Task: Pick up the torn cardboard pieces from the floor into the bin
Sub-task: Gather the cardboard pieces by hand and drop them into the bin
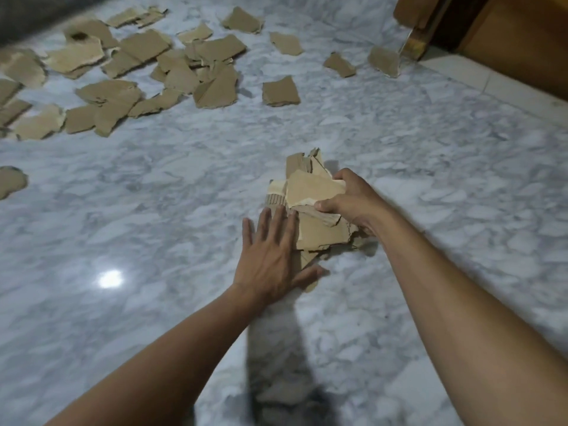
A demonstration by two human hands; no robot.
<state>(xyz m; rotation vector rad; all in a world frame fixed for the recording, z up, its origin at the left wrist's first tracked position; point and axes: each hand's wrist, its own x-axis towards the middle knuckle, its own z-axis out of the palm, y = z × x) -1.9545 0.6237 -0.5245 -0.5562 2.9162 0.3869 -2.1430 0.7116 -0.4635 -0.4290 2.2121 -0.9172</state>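
While both bare forearms reach forward over the grey-veined marble floor (430, 155), the person's two hands meet at a small stack of torn cardboard (310, 192) held just above it, near the middle of the view. The stack is tan and ragged-edged, several flat layers pressed together, with one paler face on top, a strip of exposed corrugation showing at its left side and jagged corners poking out at the far and near ends. The right hand (353, 201) clamps the stack from the right, thumb across the top sheet and fingers curled around the far edge. The left hand (270, 256) lies flat and spread, fingers straight and apart, palm pressed against the left and lower side of the stack rather than closed around it, its thumb reaching under a loose bottom corner. Many more scattered cardboard pieces (123, 75) lie flat on the floor well beyond the hands, crowded at the upper left, overlapping one another, with a few single scraps trailing to the right toward a wooden cabinet (522, 41) in the upper right corner. One lone scrap (10, 181) sits at the left edge. Between the held stack and the far litter the floor is bare, as it is to the right up to a pale border strip (491, 84) running along the wooden cabinet. A bright light reflection (110, 278) shines on the floor left of the left wrist.
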